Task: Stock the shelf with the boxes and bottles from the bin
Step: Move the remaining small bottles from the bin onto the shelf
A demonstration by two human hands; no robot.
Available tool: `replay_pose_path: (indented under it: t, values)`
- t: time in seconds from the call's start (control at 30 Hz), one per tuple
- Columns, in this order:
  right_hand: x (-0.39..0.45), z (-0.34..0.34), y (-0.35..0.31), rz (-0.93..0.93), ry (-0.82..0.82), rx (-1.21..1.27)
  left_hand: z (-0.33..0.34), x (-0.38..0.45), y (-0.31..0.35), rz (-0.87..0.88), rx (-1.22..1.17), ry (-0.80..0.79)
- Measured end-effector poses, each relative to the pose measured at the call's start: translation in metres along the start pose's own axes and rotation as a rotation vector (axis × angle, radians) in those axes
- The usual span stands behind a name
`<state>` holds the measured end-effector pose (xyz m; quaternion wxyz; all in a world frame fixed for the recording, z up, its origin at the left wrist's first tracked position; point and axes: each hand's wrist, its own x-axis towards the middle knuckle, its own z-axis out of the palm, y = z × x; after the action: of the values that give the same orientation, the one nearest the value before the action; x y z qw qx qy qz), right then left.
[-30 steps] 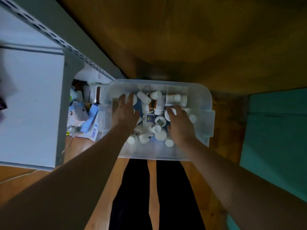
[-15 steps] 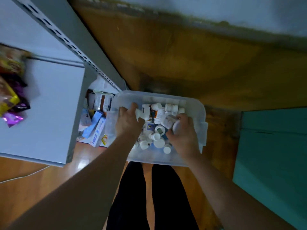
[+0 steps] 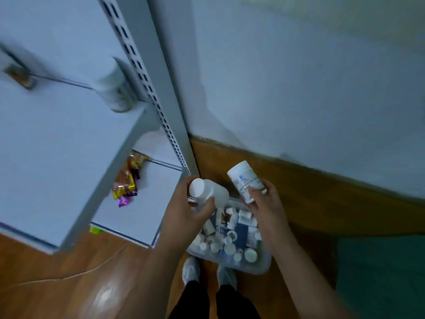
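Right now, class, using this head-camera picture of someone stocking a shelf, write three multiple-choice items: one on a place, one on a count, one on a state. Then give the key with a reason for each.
1. Where does the clear bin stand?
A. on the top shelf
B. on the wooden floor by the person's feet
C. on a chair

2. How many white bottles does the person hold?
A. none
B. one
C. two

3. What is the state of the bin?
A. it holds many bottles and boxes
B. it is empty
C. it has a lid on

Key:
1 B: the bin sits on the floor just ahead of the shoes.
2 C: the left hand grips a plain white bottle, and the right hand grips a labelled white bottle.
3 A: white caps and small boxes crowd the open bin.
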<state>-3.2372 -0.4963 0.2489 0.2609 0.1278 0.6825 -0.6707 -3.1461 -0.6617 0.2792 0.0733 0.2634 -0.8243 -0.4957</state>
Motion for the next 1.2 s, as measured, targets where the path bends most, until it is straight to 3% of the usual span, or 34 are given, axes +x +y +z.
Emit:
replay_pose_path:
  t: [0.13,0.33,0.43,0.5,0.63,0.87,1.0,1.13,1.2]
  values:
    - [-0.033,0.023,-0.062,0.011,-0.224,0.279,-0.046,-0.021,0.047,0.029,-0.169,0.083]
    - [-0.073,0.068,-0.104,0.057,-0.462,0.6,-0.121,-0.035,0.087,0.022,-0.798,0.156]
    - [-0.091,0.1,-0.107,0.061,-0.533,0.637,-0.166,-0.036,0.087,-0.047,-1.028,0.164]
    - [-0.103,0.127,-0.109,0.011,-0.549,0.498,-0.193,-0.037,0.081,-0.087,-1.101,0.16]
    - [-0.113,0.181,-0.116,-0.286,-0.393,-0.107,-0.237,-0.03,0.056,-0.09,-1.064,0.16]
    - [-0.088,0.256,-0.1,-0.711,-0.033,-0.558,-0.303,-0.018,0.006,-0.098,-0.824,0.123]
    - [-0.08,0.269,-0.08,-0.755,0.106,-0.644,-0.327,-0.018,-0.021,-0.003,-0.474,0.047]
    - [-0.129,0.274,-0.068,-0.684,0.359,-0.653,-0.343,-0.014,-0.042,0.068,-0.318,0.2]
    - [-0.157,0.277,-0.062,-0.774,0.484,-0.609,-0.347,-0.014,-0.051,0.079,-0.286,0.236]
